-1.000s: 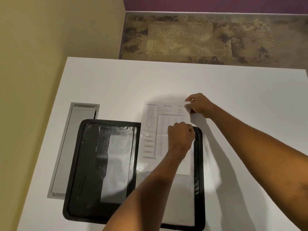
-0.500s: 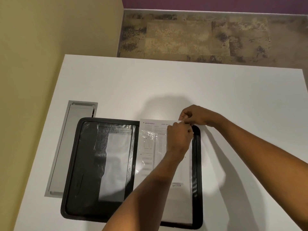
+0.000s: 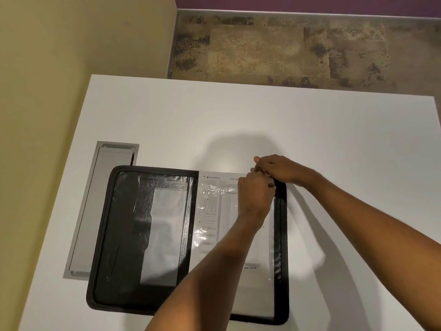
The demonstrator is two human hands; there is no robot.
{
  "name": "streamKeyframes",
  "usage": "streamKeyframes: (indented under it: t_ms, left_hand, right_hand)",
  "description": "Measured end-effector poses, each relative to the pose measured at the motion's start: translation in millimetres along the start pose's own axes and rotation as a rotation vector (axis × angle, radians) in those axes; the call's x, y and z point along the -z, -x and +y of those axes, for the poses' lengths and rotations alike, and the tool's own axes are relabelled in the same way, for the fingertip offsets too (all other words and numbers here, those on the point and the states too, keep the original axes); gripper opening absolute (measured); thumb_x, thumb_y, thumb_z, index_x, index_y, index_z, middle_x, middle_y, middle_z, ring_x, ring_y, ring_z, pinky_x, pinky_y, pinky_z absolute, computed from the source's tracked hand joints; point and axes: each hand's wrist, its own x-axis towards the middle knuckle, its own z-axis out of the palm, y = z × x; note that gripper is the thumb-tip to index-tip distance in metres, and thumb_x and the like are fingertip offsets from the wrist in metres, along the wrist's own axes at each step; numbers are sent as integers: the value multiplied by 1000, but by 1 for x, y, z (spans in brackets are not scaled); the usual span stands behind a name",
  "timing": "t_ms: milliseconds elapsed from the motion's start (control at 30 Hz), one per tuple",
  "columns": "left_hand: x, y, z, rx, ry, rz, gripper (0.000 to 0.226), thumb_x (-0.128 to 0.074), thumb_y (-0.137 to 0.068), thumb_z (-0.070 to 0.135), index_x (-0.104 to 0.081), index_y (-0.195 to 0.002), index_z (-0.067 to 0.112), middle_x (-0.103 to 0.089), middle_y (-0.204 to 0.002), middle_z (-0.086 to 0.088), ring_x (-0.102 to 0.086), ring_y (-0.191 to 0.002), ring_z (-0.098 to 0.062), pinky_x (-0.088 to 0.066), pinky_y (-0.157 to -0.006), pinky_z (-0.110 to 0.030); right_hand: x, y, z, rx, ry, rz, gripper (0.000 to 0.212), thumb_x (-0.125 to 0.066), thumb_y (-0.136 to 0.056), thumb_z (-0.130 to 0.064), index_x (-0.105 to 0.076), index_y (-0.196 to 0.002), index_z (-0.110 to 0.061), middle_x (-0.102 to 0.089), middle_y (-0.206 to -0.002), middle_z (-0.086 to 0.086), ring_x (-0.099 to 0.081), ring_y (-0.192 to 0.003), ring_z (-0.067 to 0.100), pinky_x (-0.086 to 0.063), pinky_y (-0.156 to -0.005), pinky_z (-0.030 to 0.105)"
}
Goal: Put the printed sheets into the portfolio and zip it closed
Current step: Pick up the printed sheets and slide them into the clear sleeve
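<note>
1. Far left: a yellow-green wall (image 3: pixel 47 68) runs alongside the white surface (image 3: pixel 167 120). Beyond the surface's far edge, mottled brown carpet (image 3: pixel 286 48) and a strip of purple wall at top.
2. Set into the surface near its left edge, a long grey cable hatch (image 3: pixel 95 211); the portfolio's left border overlaps its lower right side.
3. Black portfolio (image 3: pixel 119 235) lies open and flat on the surface, zip border visible all round, not zipped.
4. Left half of portfolio: dark glossy pockets with a pale, light-grey panel (image 3: pixel 164 235) in the middle.
5. Right half of portfolio: a clear plastic sleeve (image 3: pixel 210 189), wrinkled and catching glare near its top.
6. Printed sheet (image 3: pixel 214 211) sits on the right half, mostly under the sleeve film; its top edge, with a printed header, lines up about level with the portfolio's top border. A bold word is legible near the sheet's bottom.
7. Left hand (image 3: pixel 256 197), forearm crossing the right half from below, rests over the upper part of the sheet, fingers curled and pinching at the sheet's top right corner.
8. Right hand (image 3: pixel 276 169), reaching in from the right, meets the left hand at that same corner, fingers closed in a pinch. Whether it grips sheet or sleeve film cannot be told.
</note>
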Motion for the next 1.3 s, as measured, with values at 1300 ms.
streamKeyframes:
  t_ms: [1300]
  left_hand:
    - [110,-44,-89,-285,-310,-449,18,-74,-92,37,-74,-105,25,-72,-98,8,-65,-93,-17,-48,-90,-38]
  right_hand:
    - [-39,31,43,234,254,315,12,-75,-89,-13,-77,-79,-21,-68,-93,-7,-61,-88,13,-48,-90,42]
